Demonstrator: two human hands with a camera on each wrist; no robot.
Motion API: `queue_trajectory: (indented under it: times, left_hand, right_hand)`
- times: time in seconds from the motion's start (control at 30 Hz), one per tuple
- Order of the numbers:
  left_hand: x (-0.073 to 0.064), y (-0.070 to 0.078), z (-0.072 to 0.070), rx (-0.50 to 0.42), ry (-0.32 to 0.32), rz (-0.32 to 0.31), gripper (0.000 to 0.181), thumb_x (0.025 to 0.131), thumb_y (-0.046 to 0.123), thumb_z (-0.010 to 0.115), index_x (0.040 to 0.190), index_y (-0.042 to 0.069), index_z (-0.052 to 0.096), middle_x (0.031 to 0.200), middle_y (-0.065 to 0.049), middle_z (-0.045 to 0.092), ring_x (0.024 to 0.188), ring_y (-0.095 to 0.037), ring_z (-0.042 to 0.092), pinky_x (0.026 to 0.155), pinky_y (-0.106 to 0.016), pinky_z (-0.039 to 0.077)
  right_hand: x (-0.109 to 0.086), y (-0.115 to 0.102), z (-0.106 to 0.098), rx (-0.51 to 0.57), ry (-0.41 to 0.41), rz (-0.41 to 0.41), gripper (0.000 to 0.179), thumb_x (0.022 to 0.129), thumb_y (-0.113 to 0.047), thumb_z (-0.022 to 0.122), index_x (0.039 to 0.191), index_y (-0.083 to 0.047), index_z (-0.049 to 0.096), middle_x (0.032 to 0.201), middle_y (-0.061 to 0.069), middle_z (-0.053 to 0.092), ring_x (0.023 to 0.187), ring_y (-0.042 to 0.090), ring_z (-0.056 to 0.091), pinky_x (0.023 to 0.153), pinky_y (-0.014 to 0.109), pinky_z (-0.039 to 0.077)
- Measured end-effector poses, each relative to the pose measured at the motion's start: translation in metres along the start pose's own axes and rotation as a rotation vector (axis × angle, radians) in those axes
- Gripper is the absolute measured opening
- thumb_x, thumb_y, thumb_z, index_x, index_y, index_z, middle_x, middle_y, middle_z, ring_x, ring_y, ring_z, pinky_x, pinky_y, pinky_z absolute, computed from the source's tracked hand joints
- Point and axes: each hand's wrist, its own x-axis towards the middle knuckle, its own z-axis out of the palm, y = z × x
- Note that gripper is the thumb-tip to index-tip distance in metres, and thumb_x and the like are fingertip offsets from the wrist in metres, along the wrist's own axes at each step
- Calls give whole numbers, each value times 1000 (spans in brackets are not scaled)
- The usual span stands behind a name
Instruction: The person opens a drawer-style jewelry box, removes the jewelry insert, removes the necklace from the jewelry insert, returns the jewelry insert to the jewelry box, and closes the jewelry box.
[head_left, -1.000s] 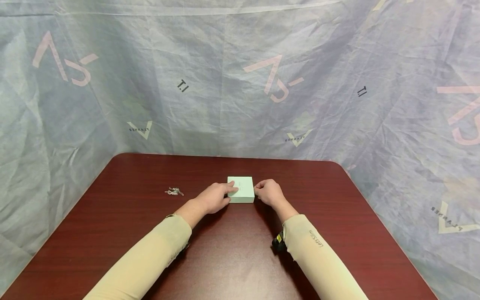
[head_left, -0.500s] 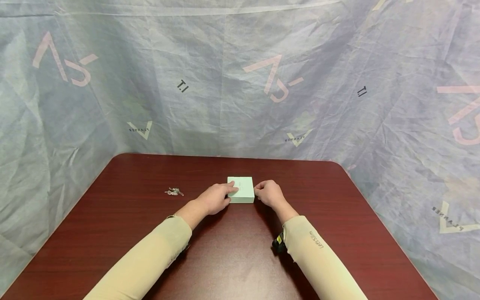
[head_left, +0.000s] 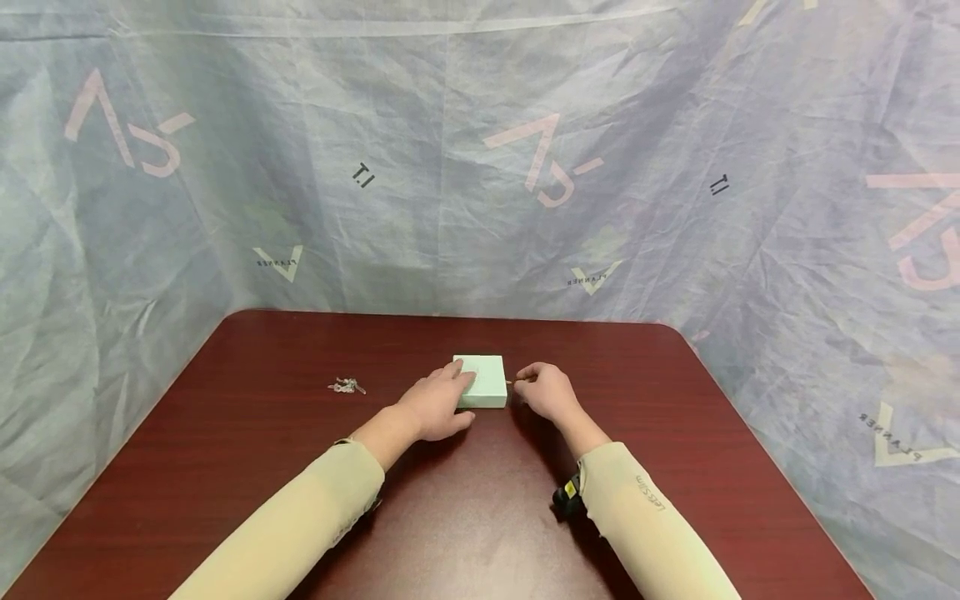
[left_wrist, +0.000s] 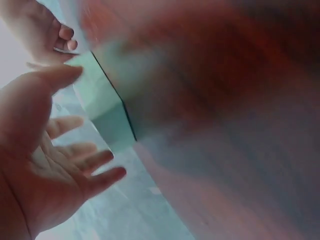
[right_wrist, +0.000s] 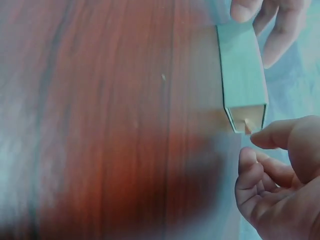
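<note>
A pale green box (head_left: pixel 491 392) rests toward the far side of the table, with a small tan pull tab (head_left: pixel 508 382) sticking out of its right end. In the right wrist view that end shows a tan inner face framed by the green sleeve, and the tab (right_wrist: pixel 248 128) stands out from it. My left hand (head_left: pixel 437 403) reaches over the box's left part, fingers spread and thumb off the near side. Just right of the tab is my right hand (head_left: pixel 550 392), its thumb and forefinger apart and the other fingers loosely curled, with nothing between them.
A small cluster of shiny metal pieces (head_left: pixel 347 386), like keys, lies left of the box on the dark red wooden table (head_left: pixel 465 517). Behind the table hangs a grey printed cloth (head_left: pixel 420 167). A black wrist camera (head_left: pixel 567 497) sits under the right sleeve.
My left thumb has come away from the box's near side and the fingers have spread. My right hand has drawn slightly right, uncovering the tab. The box stays about where it was.
</note>
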Motion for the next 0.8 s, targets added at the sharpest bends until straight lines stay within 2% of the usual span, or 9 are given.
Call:
queue_trajectory:
  times: [0.17, 0.3, 0.5, 0.8]
  left_hand:
    - [-8, 20, 9, 66, 7, -4, 93, 101, 68, 66, 173, 17, 37, 174, -25, 31, 161, -45, 34, 133, -60, 32]
    - [-13, 33, 16, 124, -35, -37, 103, 95, 87, 54, 175, 24, 35, 173, -21, 33, 159, -43, 35, 133, -60, 28]
    - [-7, 36, 18, 133, -72, -96, 104, 95, 91, 48, 176, 28, 31, 179, -20, 28, 165, -43, 28, 136, -64, 21]
    - [21, 24, 16, 146, -128, -173, 107, 96, 91, 43, 179, 29, 17, 185, -18, 13, 173, -40, 11, 140, -63, 7]
  right_hand:
    - [-2, 6, -8, -2, 44, 7, 26, 105, -19, 63, 123, -6, 77, 102, 10, 79, 80, 19, 71, 79, 40, 60]
    - [-4, 8, -12, 9, 50, 6, 27, 106, -21, 64, 124, -6, 77, 99, 10, 79, 80, 20, 70, 79, 40, 59]
    - [-6, 9, -15, 7, 53, 13, 27, 107, -21, 63, 125, -6, 76, 96, 10, 79, 78, 19, 69, 78, 40, 59]
    - [-7, 9, -19, -29, 70, 14, 25, 105, -21, 63, 121, -8, 77, 91, 6, 78, 79, 20, 68, 81, 40, 58]
